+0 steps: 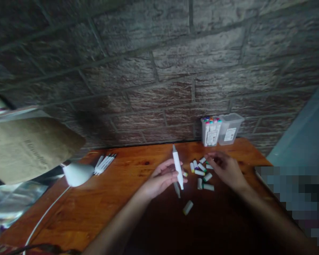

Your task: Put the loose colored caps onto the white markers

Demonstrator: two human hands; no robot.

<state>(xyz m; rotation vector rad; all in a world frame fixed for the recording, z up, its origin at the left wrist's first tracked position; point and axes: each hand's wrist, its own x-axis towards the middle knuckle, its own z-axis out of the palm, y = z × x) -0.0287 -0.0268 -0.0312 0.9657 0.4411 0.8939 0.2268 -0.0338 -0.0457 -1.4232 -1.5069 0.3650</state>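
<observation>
"How do you hold the white marker (177,164)?"
"My left hand (161,180) pinches it mid-barrel above the table (117,184), likely to keep both ends clear."
"And your right hand (225,169)?"
"Half-curled at the loose caps (200,173), bunched probably for easy reach. I can't tell whether its fingers grip one."

I've got block wall (149,67) along far side, printed brown paper bag (29,143) at left, plastic packets (18,203) nearer, white cone (78,174) and white cord (47,211) at left of wooden tabletop (87,203).
</observation>
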